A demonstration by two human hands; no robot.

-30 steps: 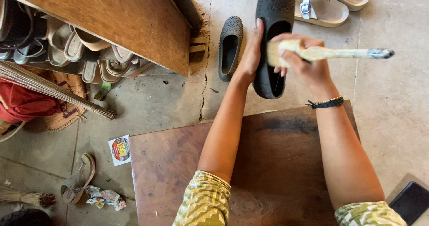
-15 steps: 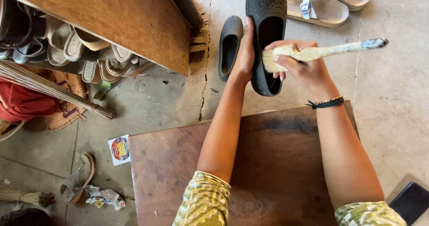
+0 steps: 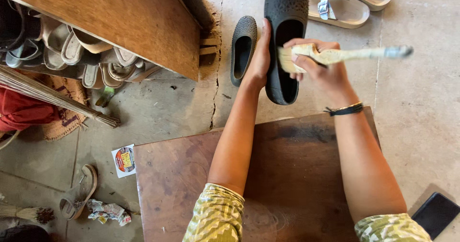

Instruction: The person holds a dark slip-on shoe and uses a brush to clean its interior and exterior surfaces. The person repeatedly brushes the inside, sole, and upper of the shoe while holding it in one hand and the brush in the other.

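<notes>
The left hand (image 3: 261,55) is wrapped around the side of a black rubber shoe (image 3: 286,36), its grip closed on the shoe's edge, holding it up off the concrete floor (image 3: 421,103) just beyond the far edge of the brown wooden counter (image 3: 287,175). The shoe's opening faces up toward the camera, its toe pointing away from the counter. The right hand (image 3: 318,72) has its grip closed on a pale-handled brush (image 3: 335,56), fingers curled round the handle near the bristle end; the bristles sit right at the shoe's opening, on its right rim, and the handle sticks out to the right, away from the shoe, blurred at the tip. A black band (image 3: 346,110) circles the right wrist. Both forearms reach out across the counter, with green patterned sleeves at the near edge. Just left of the held shoe, its black mate (image 3: 243,48) lies on the floor, opening up. Beyond the held shoe to the right, a pair of silver-strapped sandals (image 3: 345,2) rests on the floor. Well left of the shoe, a wooden board (image 3: 115,22) covers a rack of worn sandals (image 3: 86,55), with a stick broom (image 3: 57,98) slanting below them. A dark phone (image 3: 436,213) lies by the counter's near right corner.
</notes>
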